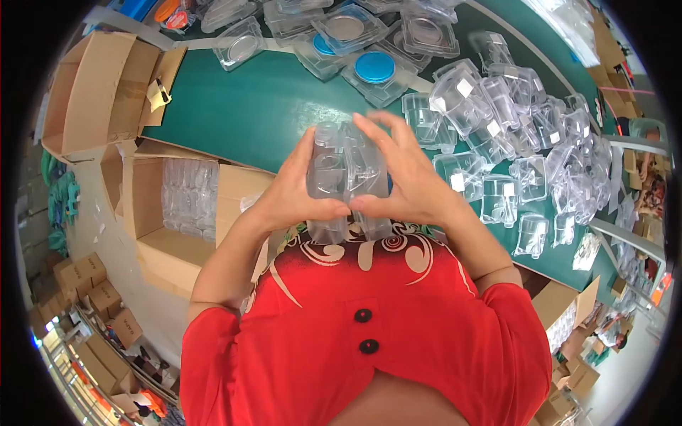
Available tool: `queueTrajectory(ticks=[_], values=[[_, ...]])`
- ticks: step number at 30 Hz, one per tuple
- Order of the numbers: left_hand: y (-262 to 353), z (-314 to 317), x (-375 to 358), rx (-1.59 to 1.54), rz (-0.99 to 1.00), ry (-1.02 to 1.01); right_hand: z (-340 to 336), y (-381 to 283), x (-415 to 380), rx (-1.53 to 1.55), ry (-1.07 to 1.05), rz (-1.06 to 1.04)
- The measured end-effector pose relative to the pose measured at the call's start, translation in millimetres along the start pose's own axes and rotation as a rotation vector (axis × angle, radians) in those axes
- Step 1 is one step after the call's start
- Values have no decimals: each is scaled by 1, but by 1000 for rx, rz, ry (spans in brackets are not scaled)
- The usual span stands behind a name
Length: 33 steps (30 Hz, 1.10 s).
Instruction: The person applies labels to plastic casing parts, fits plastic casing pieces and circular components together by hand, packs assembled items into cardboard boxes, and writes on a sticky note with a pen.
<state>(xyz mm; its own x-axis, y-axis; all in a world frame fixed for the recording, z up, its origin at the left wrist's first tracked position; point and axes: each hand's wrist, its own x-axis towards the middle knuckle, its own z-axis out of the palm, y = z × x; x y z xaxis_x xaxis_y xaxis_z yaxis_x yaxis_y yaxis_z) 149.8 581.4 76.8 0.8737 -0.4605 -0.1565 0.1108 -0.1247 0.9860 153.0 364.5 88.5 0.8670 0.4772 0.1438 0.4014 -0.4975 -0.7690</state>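
In front of my chest, two transparent plastic containers stand side by side, pressed together. My left hand [293, 195] grips the left container [328, 174] from its outer side, thumb across the near face. Around the right container [367, 167] my right hand [412, 177] is closed, with its thumb close to the left thumb and its fingers over the far top edge. A bit of blue shows beside the right palm; I cannot make out what it belongs to. The palms hide the containers' outer sides.
A green table [234, 99] lies ahead. Many transparent plastic containers [462, 99] are heaped at the right, and lidded ones with blue discs [374, 67] at the back. At the left, an open cardboard box [167, 245] holds rows of similar plastic pieces [190, 195].
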Motion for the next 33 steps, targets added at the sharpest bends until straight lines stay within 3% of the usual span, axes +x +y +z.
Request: queueTrajectory(ticks=[3, 6, 7, 13, 17, 22, 28, 31, 33], values=[[3, 0, 5, 0, -53, -44, -1, 18, 13, 275, 43, -369], [-7, -2, 8, 88, -108, -54, -1, 17, 25, 701, -121, -131], [-10, -4, 10, 86, -125, -69, 3, 13, 30, 641, -43, -145], [6, -3, 12, 114, -175, -121, -7, 5, 38, 482, -133, -254], [18, 0, 11, 53, -206, -134, -5, 7, 42, 459, -84, -395], [10, 2, 8, 46, -139, -80, -6, 10, 48, 359, -122, -511], [-5, -6, 18, 87, -134, -71, -9, 23, 52, 476, -213, -403], [6, -12, 20, 43, -202, 57, -6, 19, 57, 359, 76, -298], [8, -19, 20, -90, -232, 139, -2, 5, 44, 224, 122, -155]])
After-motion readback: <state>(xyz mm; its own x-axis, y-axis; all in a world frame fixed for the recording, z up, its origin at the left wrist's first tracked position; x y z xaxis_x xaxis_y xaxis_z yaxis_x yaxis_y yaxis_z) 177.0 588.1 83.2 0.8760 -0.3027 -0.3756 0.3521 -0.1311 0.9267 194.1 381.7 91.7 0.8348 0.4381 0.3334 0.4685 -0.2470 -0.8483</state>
